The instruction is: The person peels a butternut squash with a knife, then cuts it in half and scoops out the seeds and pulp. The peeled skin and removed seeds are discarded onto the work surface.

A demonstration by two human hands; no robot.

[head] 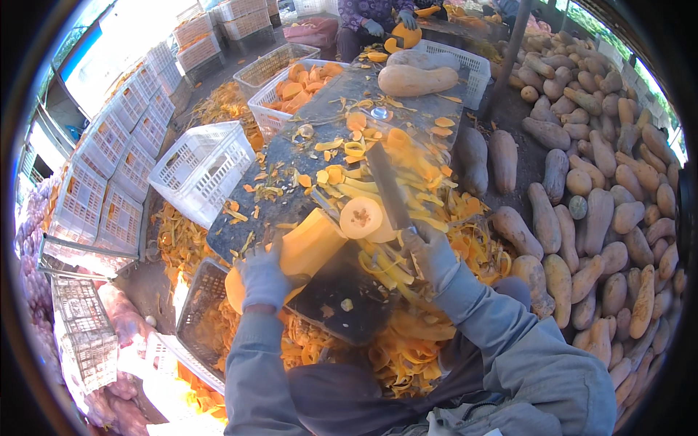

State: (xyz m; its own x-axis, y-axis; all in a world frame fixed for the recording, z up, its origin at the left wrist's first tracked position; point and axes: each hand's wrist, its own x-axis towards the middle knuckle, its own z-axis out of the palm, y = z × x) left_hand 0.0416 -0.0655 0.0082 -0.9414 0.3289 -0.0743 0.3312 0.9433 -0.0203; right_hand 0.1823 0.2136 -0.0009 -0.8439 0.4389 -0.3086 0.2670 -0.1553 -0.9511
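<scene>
My left hand [264, 277], in a grey-blue glove, grips a peeled orange butternut-type squash [310, 244] lying on the dark work board [349, 294]. Just beyond its far end sits a cut section [360, 217], its seed cavity facing up. My right hand [433, 255], gloved too, is shut on the handle of a broad-bladed knife [386, 185]. The blade is raised and tilted, to the right of the cut section. Long peel strips [381, 267] lie between the squash and my right hand. A thin metal strip [325, 204], partly hidden, rests behind the squash.
Whole unpeeled squashes [417, 80] lie at the board's far end; a large heap [594, 218] is on the right. A white crate [202, 169] stands left, near a crate of orange pieces [300, 90]. Peelings [403, 349] pile below. Another person's gloved hands [407, 19] work opposite, beside a post [510, 52].
</scene>
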